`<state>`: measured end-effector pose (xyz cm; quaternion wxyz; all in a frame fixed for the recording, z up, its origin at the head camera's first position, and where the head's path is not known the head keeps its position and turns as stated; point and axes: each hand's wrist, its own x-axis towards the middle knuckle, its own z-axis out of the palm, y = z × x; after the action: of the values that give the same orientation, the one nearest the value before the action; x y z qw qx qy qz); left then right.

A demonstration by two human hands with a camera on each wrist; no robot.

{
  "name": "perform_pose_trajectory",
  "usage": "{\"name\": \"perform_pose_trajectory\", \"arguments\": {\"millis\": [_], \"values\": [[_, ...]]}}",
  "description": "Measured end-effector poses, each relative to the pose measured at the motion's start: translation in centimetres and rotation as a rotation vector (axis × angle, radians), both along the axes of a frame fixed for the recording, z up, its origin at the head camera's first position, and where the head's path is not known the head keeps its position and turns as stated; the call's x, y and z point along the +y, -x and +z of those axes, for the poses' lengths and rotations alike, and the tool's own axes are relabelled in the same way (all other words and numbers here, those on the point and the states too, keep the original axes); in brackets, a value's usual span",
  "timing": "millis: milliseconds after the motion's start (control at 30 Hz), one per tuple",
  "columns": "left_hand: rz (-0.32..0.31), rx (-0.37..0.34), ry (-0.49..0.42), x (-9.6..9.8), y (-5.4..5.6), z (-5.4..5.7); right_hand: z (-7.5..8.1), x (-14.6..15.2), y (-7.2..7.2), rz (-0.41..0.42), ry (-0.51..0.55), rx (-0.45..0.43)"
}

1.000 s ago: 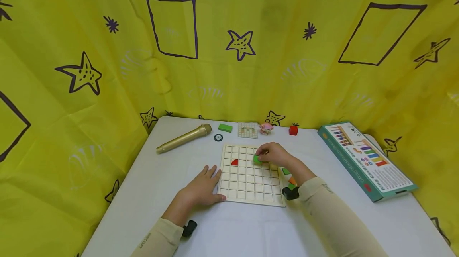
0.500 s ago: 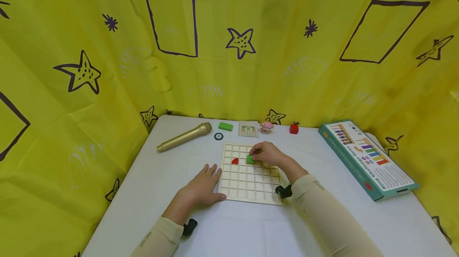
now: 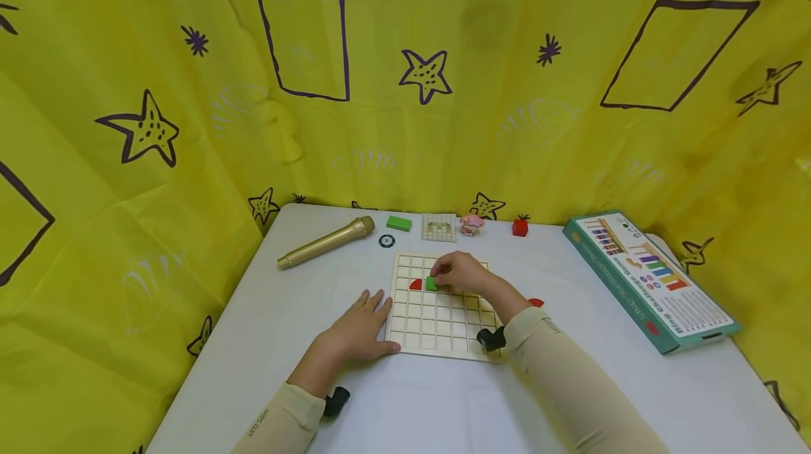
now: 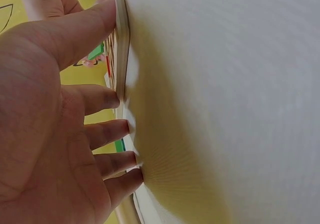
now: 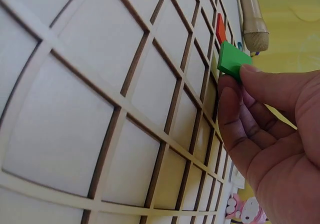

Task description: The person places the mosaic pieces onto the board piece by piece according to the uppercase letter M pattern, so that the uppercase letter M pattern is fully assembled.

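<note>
A pale wooden grid board (image 3: 437, 320) lies on the white table. One red quarter-circle piece (image 3: 415, 285) sits in a cell near its upper left. My right hand (image 3: 465, 274) pinches a green square tile (image 5: 234, 60) between thumb and fingers, just right of the red piece and close over the board. In the right wrist view the tile is tilted above the grid. My left hand (image 3: 360, 331) rests at the board's left edge with fingers spread, its thumb (image 4: 95, 21) on the board's corner.
Behind the board lie a gold microphone (image 3: 326, 243), a green block (image 3: 399, 223), a round disc (image 3: 386, 241), a pattern card (image 3: 438, 227), a pink figurine (image 3: 472, 224) and a red cube (image 3: 519, 227). A game box (image 3: 652, 281) stands right. Another red piece (image 3: 536, 303) shows beside the right forearm.
My right hand has moved left across the board with the green tile, coming beside the red piece. The left hand has stayed in place.
</note>
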<state>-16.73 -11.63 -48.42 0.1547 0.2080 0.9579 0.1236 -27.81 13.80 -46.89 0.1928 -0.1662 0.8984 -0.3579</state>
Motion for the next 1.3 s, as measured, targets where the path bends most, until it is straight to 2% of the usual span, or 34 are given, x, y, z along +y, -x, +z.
{"name": "perform_pose_trajectory", "arguments": {"millis": [500, 767, 1300], "values": [[-0.008, 0.004, -0.003, -0.1, 0.1, 0.0, -0.3, -0.8, 0.1, -0.002, -0.046, 0.007], [-0.002, 0.0, 0.002, 0.0, 0.1, -0.1, -0.4, -1.3, 0.0, -0.002, -0.089, 0.057], [-0.004, -0.004, 0.002, 0.0, 0.1, -0.1, -0.9, -1.4, -0.1, -0.006, -0.091, 0.079]]}}
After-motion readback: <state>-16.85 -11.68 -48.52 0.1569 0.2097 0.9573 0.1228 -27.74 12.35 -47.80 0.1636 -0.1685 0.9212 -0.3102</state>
